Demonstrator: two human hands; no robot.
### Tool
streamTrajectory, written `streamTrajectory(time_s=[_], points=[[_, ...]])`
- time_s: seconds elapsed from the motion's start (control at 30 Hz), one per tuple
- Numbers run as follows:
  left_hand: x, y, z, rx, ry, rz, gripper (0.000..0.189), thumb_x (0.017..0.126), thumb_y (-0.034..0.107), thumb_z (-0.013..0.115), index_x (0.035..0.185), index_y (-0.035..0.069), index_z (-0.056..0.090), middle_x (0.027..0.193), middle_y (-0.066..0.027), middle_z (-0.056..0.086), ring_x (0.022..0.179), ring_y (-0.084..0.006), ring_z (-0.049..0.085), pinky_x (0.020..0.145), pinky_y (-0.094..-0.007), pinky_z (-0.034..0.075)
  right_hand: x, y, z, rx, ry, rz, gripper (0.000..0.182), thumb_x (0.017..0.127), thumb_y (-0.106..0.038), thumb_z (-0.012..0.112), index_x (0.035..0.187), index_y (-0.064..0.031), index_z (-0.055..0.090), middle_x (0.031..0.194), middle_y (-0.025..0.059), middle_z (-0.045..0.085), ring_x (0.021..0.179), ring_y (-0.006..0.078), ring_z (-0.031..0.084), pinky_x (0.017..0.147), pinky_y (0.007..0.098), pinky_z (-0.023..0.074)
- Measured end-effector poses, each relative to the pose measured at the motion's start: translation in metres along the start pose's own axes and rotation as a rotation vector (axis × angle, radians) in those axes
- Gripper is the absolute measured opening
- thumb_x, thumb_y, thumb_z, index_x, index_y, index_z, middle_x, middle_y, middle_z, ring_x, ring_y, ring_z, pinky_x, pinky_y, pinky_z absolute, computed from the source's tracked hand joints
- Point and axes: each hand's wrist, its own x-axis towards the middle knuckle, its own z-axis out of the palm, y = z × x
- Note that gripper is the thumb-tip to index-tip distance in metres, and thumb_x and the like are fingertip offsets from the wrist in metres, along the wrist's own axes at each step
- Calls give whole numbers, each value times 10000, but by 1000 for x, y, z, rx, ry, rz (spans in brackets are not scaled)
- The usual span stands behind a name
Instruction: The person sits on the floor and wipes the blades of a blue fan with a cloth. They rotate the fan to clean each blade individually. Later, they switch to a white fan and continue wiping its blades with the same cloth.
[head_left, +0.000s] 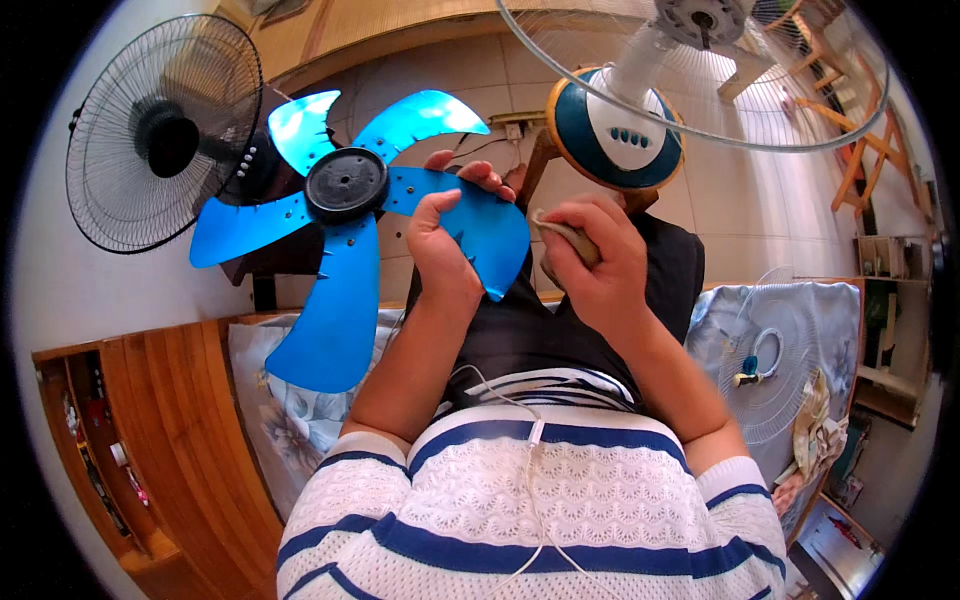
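My left hand (444, 232) grips one blade of a blue fan impeller (330, 292), thumb on the near face and fingertips curling over the far edge. Several shiny blades spread from its round black hub (346, 185), held up in front of my lap on the left. In my right hand (600, 255) is a bunched greyish-beige cloth (571, 238), pinched between thumb and fingers. That hand is a little to the right of the gripped blade, apart from it.
Ahead stands a pedestal fan base (616, 146) with its wire rear guard (697, 135) overhead. A black fan (166, 139) is at the left. On the cloth-covered seat at right lie a front fan guard (772, 360) and crumpled fabric (817, 427). A wooden cabinet (172, 420) is at lower left.
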Motion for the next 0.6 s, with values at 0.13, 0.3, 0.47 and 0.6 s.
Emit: streamTrajectory(time_s=[0.13, 0.3, 0.47, 0.6], points=[[-7, -6, 3, -106, -100, -123, 503, 780, 66, 434, 1281, 100, 409, 1141, -208, 613, 1082, -345, 578, 1061, -485, 409, 5, 6, 21, -151, -51, -78, 121, 781, -84, 707, 894, -68, 670, 888, 124, 568, 792, 297, 603, 669, 376, 492], [-8, -11, 14, -94, -68, -64, 519, 760, 80, 429, 1278, 107, 416, 1221, -217, 597, 1193, -364, 544, 1101, -507, 373, 15, 12, 22, -283, 35, 41, 117, 811, -140, 690, 867, -44, 653, 899, 128, 579, 811, 325, 608, 674, 405, 497], [-4, -18, 7, -183, -20, -33, 482, 753, 91, 420, 1232, 124, 450, 1184, -198, 615, 1166, -339, 570, 1098, -534, 373, 6, 23, 19, -150, -4, 175, 147, 835, -156, 676, 873, -17, 649, 871, 141, 589, 795, 322, 607, 664, 398, 485], [-2, -18, -4, -163, 64, 11, 451, 760, 83, 408, 1205, 134, 467, 1146, -182, 627, 1117, -316, 592, 1081, -530, 390, -14, 11, 23, -66, -38, 225, 107, 813, -90, 691, 863, -8, 645, 840, 137, 585, 748, 279, 598, 655, 351, 473]])
